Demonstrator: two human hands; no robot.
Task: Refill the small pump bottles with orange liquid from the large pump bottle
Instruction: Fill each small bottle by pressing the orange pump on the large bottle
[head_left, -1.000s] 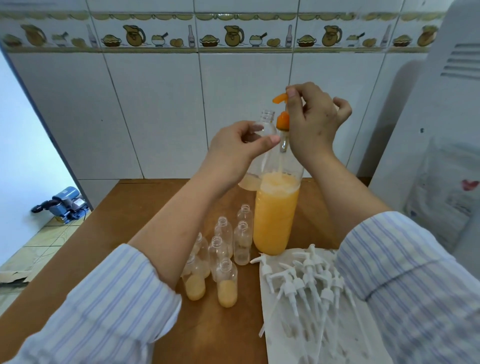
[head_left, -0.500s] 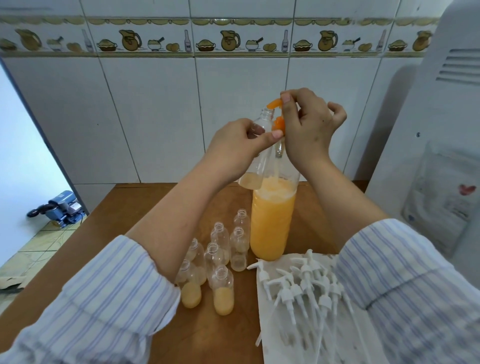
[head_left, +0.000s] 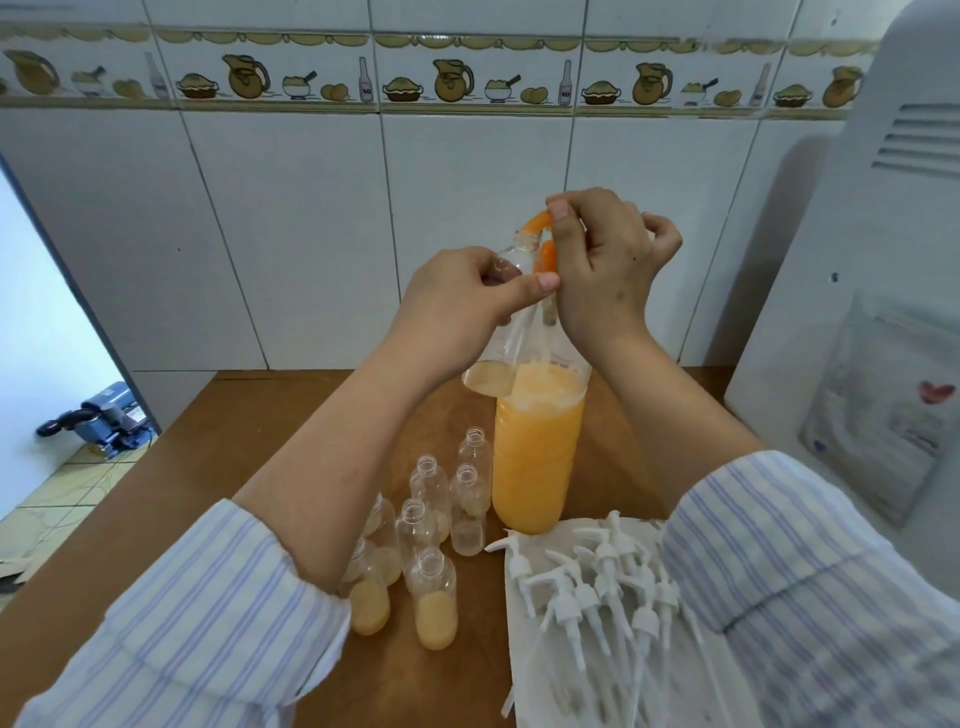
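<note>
A large clear bottle (head_left: 535, 457) about two thirds full of orange liquid stands on the wooden table. My right hand (head_left: 602, 270) presses on its orange pump head (head_left: 540, 228), whose spout sits over the mouth of a small clear bottle (head_left: 501, 358). My left hand (head_left: 462, 306) holds that small bottle tilted against the large one; a little pale orange liquid lies at its bottom. Several small uncapped bottles (head_left: 431, 597) stand in a cluster in front of the large bottle, some partly filled.
Several white pump tops (head_left: 597, 587) lie on a white sheet (head_left: 535, 665) at the front right. A white appliance (head_left: 872, 291) stands at the right edge. The tiled wall (head_left: 291, 234) rises behind the table (head_left: 218, 447). A blue machine (head_left: 104, 415) sits on the floor at left.
My right hand has pushed the orange pump head down, so the spout sits lower at the small bottle's mouth. The camera view shifted slightly; both hands keep their hold.
</note>
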